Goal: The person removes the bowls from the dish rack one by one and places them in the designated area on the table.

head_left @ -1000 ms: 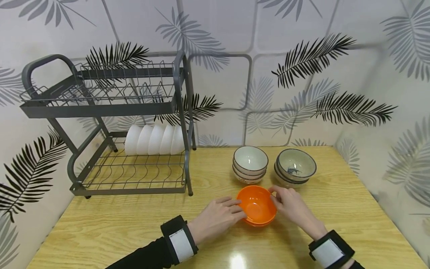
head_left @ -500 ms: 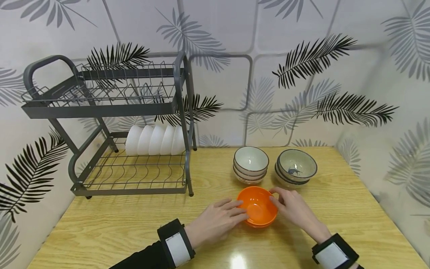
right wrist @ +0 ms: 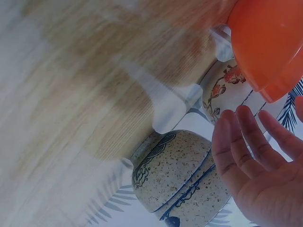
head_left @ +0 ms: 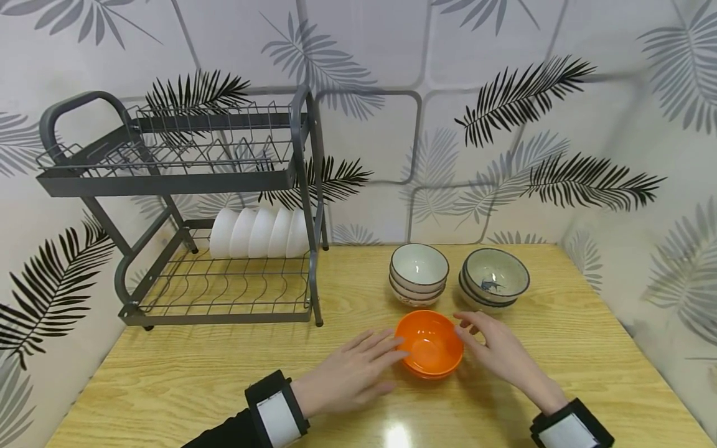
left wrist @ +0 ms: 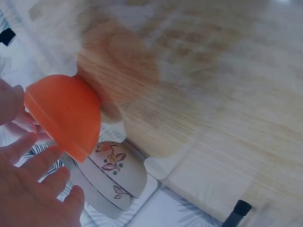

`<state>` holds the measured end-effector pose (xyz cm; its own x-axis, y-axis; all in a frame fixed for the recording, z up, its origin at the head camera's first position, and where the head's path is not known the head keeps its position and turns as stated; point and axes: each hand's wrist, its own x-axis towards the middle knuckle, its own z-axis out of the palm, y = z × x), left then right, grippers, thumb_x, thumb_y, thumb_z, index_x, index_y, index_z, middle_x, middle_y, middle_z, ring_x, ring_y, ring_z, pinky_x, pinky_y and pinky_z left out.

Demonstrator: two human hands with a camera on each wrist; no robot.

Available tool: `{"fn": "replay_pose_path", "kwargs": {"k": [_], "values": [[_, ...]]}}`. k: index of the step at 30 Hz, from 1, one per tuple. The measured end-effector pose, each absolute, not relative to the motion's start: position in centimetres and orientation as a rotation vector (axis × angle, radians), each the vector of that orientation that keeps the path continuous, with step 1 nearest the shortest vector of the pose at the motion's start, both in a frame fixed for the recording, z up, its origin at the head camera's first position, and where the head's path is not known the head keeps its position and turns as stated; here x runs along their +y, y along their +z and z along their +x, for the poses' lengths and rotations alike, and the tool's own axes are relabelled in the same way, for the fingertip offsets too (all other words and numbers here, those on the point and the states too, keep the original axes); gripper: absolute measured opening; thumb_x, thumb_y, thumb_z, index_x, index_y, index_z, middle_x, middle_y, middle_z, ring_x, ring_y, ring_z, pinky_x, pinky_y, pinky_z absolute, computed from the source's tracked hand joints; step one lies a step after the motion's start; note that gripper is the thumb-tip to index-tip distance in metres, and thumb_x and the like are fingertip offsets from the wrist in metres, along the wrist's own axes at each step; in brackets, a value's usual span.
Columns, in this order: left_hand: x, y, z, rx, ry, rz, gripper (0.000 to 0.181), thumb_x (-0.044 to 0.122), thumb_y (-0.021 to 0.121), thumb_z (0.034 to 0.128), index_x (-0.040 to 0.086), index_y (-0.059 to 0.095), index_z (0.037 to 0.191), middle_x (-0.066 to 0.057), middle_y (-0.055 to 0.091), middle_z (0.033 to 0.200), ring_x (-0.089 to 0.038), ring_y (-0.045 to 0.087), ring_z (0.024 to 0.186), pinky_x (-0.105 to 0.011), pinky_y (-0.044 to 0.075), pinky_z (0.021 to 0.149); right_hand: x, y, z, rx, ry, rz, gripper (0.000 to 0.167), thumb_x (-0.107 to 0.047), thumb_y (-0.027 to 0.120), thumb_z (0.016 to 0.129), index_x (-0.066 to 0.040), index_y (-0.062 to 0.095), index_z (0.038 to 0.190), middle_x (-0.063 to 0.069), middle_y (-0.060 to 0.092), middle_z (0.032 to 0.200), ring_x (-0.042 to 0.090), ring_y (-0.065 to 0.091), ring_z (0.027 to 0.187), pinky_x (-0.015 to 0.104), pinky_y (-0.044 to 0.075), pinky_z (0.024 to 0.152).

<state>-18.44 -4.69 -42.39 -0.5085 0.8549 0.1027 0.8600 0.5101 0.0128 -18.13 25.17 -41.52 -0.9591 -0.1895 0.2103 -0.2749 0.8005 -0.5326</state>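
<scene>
Nested orange bowls (head_left: 430,348) stand upright on the wooden table, between the two hands in the head view. To their left, the left hand (head_left: 353,372) has its fingers spread, the tips over or beside the rim; no grip shows. On the other side the right hand (head_left: 501,348) is loosely bent, its fingertips near the right rim. In the left wrist view the orange bowl (left wrist: 71,113) is close to the left fingers, with a gap visible. The right wrist view has the orange bowl (right wrist: 270,45) beyond the right hand's relaxed fingers (right wrist: 251,146).
Behind the orange bowls stand a stack of white flowered bowls (head_left: 419,274) and a stack of speckled bowls (head_left: 494,279). At left is a dark two-tier dish rack (head_left: 213,320), with several white bowls (head_left: 259,233) on edge in its lower tier. A patterned wall rises behind.
Both hands have drawn off the orange bowls' rim, the left toward the lower left, the right a little to the right. The bowls have stayed almost in place.
</scene>
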Motion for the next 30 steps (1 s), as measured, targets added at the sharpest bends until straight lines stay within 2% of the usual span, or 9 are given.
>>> {"fn": "replay_pose_path", "kwargs": {"k": [4, 12, 23, 30], "values": [[-5.6, -41.9, -18.4, -2.749, -0.260, -1.497, 0.060, 0.041, 0.051, 0.1044, 0.015, 0.036, 0.156, -0.006, 0.032, 0.166, -0.027, 0.023, 0.157, -0.048, 0.025, 0.127, 25.5, -41.5, -17.7, -2.817, 0.947, 0.423, 0.037, -0.023, 0.059, 0.102, 0.001, 0.062, 0.130, 0.019, 0.068, 0.126, 0.036, 0.065, 0.111, 0.046, 0.060, 0.080], [-7.4, -40.3, -18.6, -2.847, -0.693, -1.353, 0.065, 0.041, 0.053, 0.1036, 0.014, 0.031, 0.158, -0.007, 0.025, 0.168, -0.028, 0.015, 0.158, -0.052, 0.017, 0.128, 26.4, -41.4, -17.3, -2.809, 1.129, 0.454, 0.042, -0.025, 0.053, 0.105, 0.002, 0.056, 0.138, 0.024, 0.058, 0.141, 0.044, 0.056, 0.128, 0.058, 0.055, 0.095], [-9.4, -39.0, -19.0, -2.821, -1.043, -1.154, 0.064, 0.037, 0.057, 0.1025, 0.017, 0.031, 0.158, -0.009, 0.027, 0.167, -0.033, 0.016, 0.157, -0.065, 0.019, 0.123, 27.2, -41.5, -17.3, -2.784, 1.208, 0.468, 0.042, -0.021, 0.051, 0.106, 0.002, 0.053, 0.141, 0.025, 0.056, 0.144, 0.043, 0.054, 0.131, 0.053, 0.056, 0.096], [-10.8, -38.9, -19.3, -2.750, -1.187, -1.050, 0.063, 0.033, 0.058, 0.1027, 0.014, 0.032, 0.157, -0.012, 0.031, 0.165, -0.037, 0.017, 0.156, -0.066, 0.018, 0.123, 27.6, -41.5, -17.2, -2.762, 1.217, 0.459, 0.041, -0.020, 0.050, 0.106, 0.002, 0.053, 0.141, 0.024, 0.055, 0.145, 0.043, 0.053, 0.132, 0.056, 0.054, 0.098]]}}
